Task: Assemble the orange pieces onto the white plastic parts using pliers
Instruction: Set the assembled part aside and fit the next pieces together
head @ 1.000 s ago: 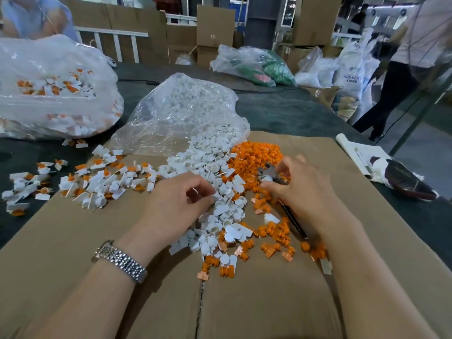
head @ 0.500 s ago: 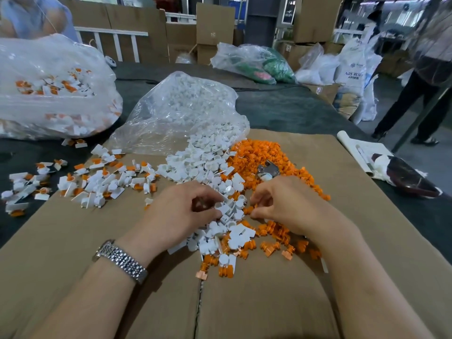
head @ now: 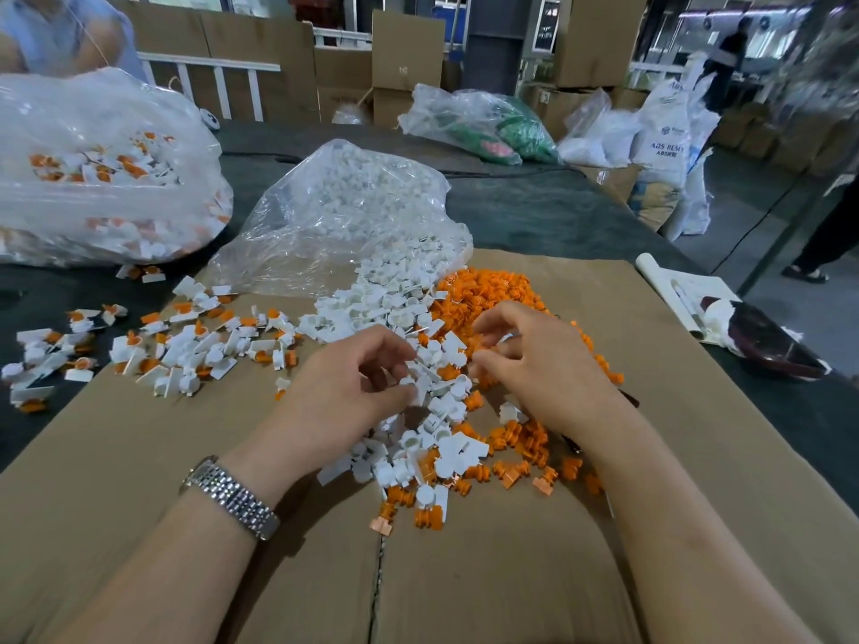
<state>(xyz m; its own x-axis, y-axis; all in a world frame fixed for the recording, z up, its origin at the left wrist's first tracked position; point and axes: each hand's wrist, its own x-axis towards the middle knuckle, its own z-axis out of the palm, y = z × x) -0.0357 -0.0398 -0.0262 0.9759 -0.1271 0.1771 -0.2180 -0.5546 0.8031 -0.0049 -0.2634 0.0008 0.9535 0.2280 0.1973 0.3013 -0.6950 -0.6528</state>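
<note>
The right hand (head: 534, 364) had drawn back from the far orange heap, where a second earlier it held the pliers, and had come in close to the left hand (head: 353, 388) over the middle of the spill. The pliers' metal head, plain half a second before, no longer showed; only a dark handle (head: 630, 397) peeked out just beyond the right wrist, so the tool seemed to lie under or against that hand, and whether it was gripped could not be told. The right fingers were loosely curled, thumb and forefinger nearly meeting, perhaps on a small orange piece, though this was too small to confirm. The left hand pinched a white plastic part (head: 420, 367) between thumb and fingertips.

This looked like the mating step: a white part and an orange piece being brought together before the pliers press them home.

Between and just under the hands lay the loose white parts (head: 409, 313), mixed toward the near edge with stray orange pieces. The main heap of orange pieces (head: 488, 290) sat just beyond the right hand. Assembled pairs (head: 195, 346) were scattered well to the left, across the cardboard (head: 139, 457) and onto the dark bench (head: 558, 216). Farther out stood a clear bag of white parts (head: 344, 211) and, at the far left, a larger bag of finished pieces (head: 102, 178). The left wrist wore a metal watch (head: 230, 497).
</note>
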